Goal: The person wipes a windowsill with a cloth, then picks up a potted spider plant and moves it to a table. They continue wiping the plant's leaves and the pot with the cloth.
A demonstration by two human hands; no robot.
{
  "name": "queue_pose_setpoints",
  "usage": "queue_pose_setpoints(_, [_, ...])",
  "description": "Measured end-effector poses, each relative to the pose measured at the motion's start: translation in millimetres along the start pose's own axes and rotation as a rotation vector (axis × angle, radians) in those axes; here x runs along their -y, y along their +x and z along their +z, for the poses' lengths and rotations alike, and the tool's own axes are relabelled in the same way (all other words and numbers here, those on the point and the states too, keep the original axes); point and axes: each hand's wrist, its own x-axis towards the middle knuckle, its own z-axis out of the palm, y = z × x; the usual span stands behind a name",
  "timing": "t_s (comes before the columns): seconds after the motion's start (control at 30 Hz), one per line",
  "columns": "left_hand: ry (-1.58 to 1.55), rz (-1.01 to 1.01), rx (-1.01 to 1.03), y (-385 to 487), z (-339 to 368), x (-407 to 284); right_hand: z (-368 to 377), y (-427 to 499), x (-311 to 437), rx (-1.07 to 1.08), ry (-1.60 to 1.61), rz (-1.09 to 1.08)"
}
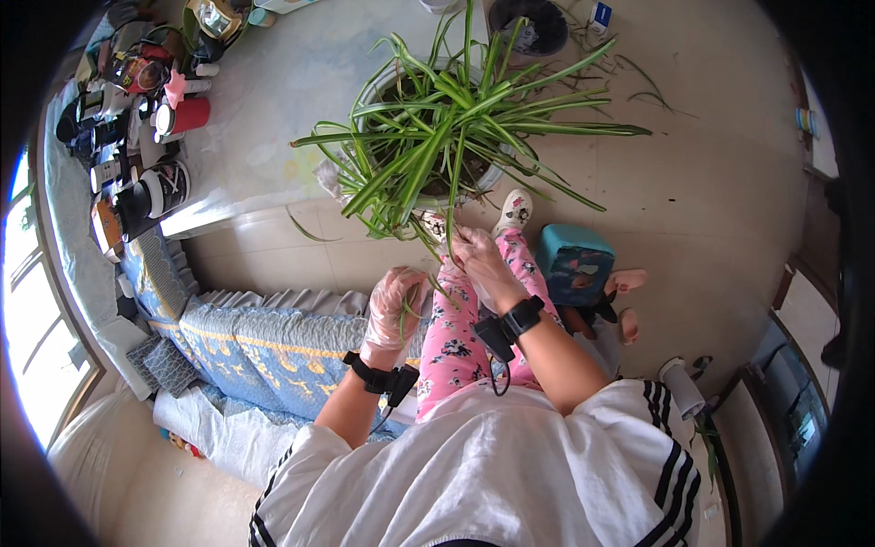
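A spider plant [444,123] with long green, pale-striped leaves grows in a round white pot [493,179] in front of my feet. My right hand [482,260], in a clear plastic glove, pinches a leaf [449,212] that hangs over the pot's near side. My left hand [395,308], gloved the same way, is curled around a few thin leaf pieces [408,311], apart from the plant. Dark soil [441,186] shows between the leaves. Part of the pot's rim is hidden under the foliage.
A table [256,123] at the left bears jars and bottles [171,188]. A blue patterned sofa [273,345] stands on my left, a teal stool [575,263] on my right. Beyond the pot are a dark bucket [530,27] and loose leaves [646,81] on the tiles.
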Motion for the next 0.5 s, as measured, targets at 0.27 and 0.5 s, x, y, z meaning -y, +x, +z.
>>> queue_pose_setpoints(0.27, [0.005, 0.049, 0.023, 5.6, 8.5, -8.3, -61.4, -42.2, 65.6, -0.104, -0.799, -0.451])
queue_pose_setpoints(0.5, [0.034, 0.069, 0.005, 15.8, 13.2, -11.9, -100.1, -35.4, 124.4, 0.003, -0.362, -0.084])
